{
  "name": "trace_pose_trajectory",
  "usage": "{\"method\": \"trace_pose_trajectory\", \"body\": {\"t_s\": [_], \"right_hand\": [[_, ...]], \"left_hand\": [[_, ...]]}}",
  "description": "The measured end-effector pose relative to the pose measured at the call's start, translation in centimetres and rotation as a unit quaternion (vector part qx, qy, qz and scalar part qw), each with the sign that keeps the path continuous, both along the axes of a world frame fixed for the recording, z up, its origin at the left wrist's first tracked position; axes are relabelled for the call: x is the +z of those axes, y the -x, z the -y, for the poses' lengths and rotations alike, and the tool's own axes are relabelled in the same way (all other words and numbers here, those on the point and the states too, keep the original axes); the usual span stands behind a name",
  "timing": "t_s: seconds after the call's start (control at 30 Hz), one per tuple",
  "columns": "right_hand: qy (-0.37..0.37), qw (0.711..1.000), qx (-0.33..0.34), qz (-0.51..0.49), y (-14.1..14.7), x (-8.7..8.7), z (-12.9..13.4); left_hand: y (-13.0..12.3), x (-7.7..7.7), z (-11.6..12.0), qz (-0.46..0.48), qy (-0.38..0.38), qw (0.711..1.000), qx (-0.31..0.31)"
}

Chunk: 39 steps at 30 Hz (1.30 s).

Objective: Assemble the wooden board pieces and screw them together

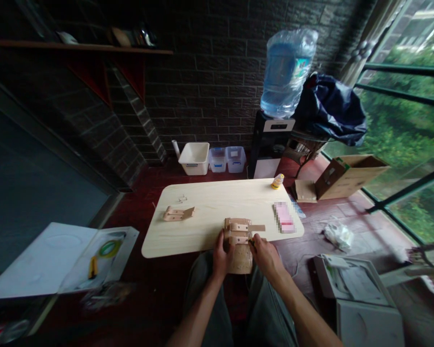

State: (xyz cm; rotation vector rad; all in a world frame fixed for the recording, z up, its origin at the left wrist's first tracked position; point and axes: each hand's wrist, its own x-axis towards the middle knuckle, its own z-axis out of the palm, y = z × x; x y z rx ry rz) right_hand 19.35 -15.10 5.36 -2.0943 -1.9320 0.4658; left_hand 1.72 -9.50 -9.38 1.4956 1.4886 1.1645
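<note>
My left hand (221, 253) grips the left side of a tan, box-like piece (241, 262) that looks wrapped in shiny clear tape. It overhangs the near edge of the table, above my lap. Two light-brown straps (238, 227) with small dark holes or studs lie across its upper part, and a flat strap end sticks out to the right. At its right side my right hand (263, 251) is closed, fingers pinched around a small dark object (252, 242) too small to name. A similar light-brown strap piece (178, 213) rests on the table's left.
The pale table (210, 197) also bears small metal bits (183, 198), a yellow-capped bottle (278, 181) and a pink packet (284, 217). An open white case (121, 255) sits left, a grey-white case (354, 279) right. Behind stand bins (195, 159) and a water dispenser (269, 149).
</note>
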Motion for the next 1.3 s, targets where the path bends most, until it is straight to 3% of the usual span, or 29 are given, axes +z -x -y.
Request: {"method": "trace_pose_trajectory", "body": {"t_s": [0.27,0.5,1.3], "right_hand": [[0.018,0.999,-0.041,0.016,0.1,-0.2,0.4],[0.043,0.997,-0.020,0.064,0.5,1.0,1.5],[0.052,0.998,0.007,0.016,0.1,0.5,1.2]], "left_hand": [[-0.2,-0.1,0.4,-0.017,-0.016,1.000,0.002],[0.0,0.2,1.3,-0.007,-0.018,1.000,0.007],[0.2,1.3,1.2,-0.019,-0.047,0.999,-0.002]]}}
